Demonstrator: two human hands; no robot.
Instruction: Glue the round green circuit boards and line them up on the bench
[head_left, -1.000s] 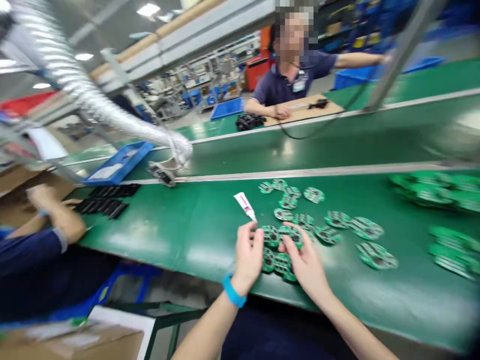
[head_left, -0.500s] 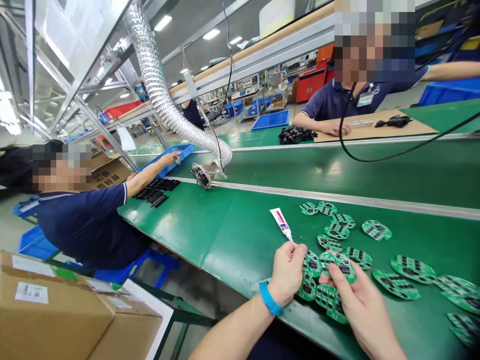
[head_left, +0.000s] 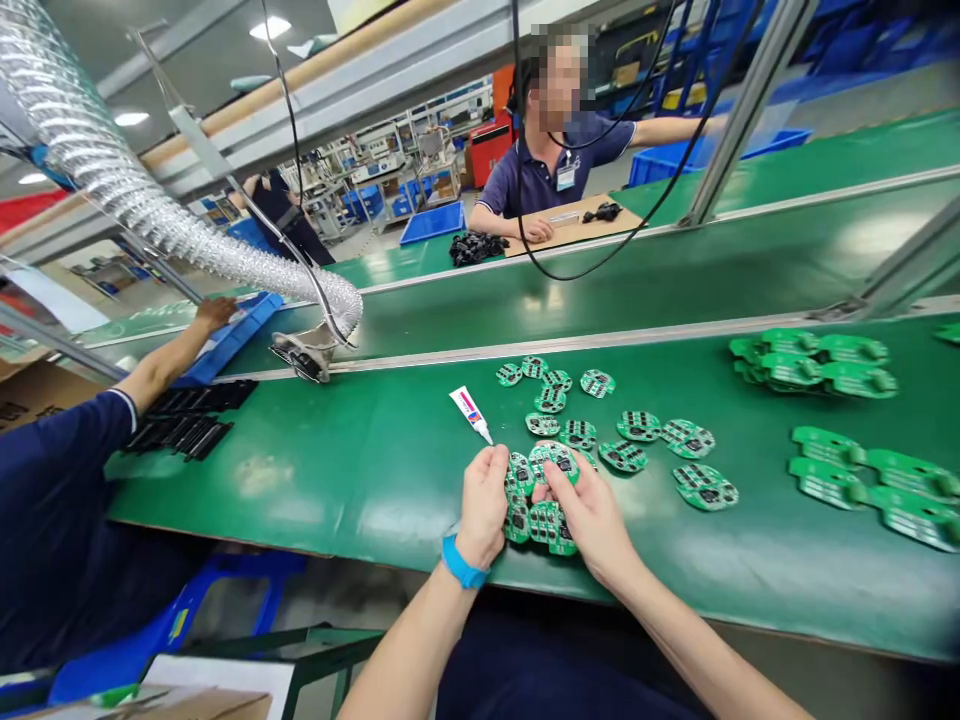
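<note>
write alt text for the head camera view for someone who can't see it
A person's left grip and right grip hold a cluster of green circuit boards at the near edge of a green workbench. A white tube lies just beyond, with loose boards scattered to its right. Another person is across the workbench.

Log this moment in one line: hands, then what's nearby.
left hand: holding circuit-board panel by left edge | right hand: pinching upper-right board | white tube: beyond left hand | loose circuit boards: scattered beyond
</note>
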